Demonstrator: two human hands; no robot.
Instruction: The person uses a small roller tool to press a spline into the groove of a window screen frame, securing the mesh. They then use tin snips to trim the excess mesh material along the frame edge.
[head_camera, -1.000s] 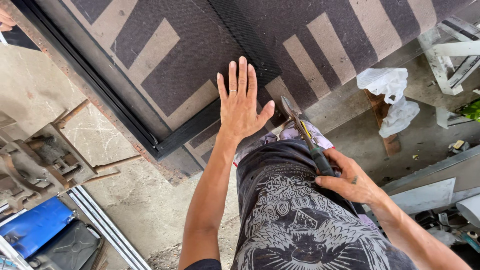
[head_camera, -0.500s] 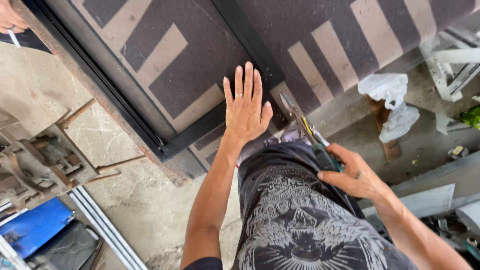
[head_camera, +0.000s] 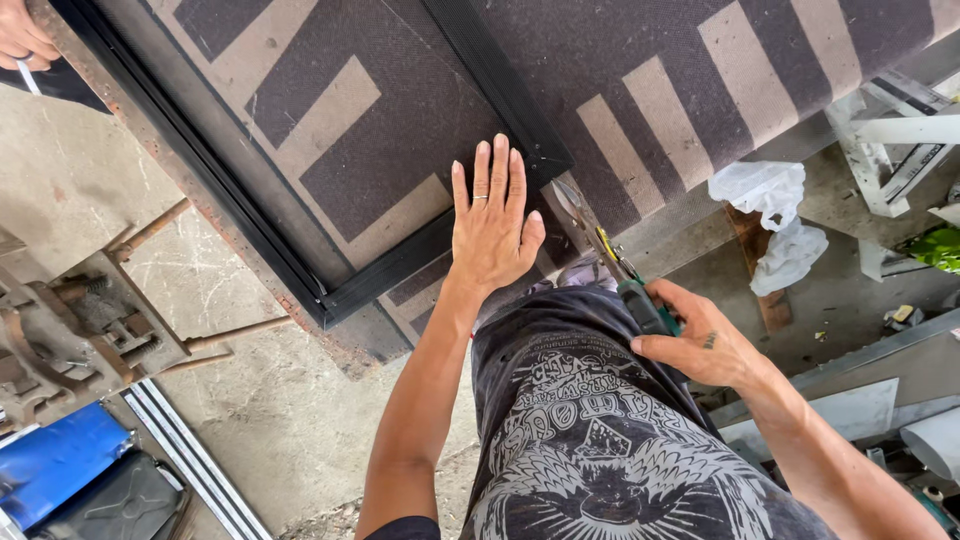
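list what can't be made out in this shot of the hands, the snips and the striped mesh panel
- Head view: the snips have handles hidden inside the right hand.
- The mesh panel under the left hand is covered by the palm; its far part is cut by the top edge.
- Another person's hand is cut off by the left edge.
- Small bits on the floor are too small to identify.

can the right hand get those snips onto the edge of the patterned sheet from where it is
Probably yes. The right hand grips the snips, whose blades already lie at the patterned sheet edge. The left hand presses flat beside them, not across their path.
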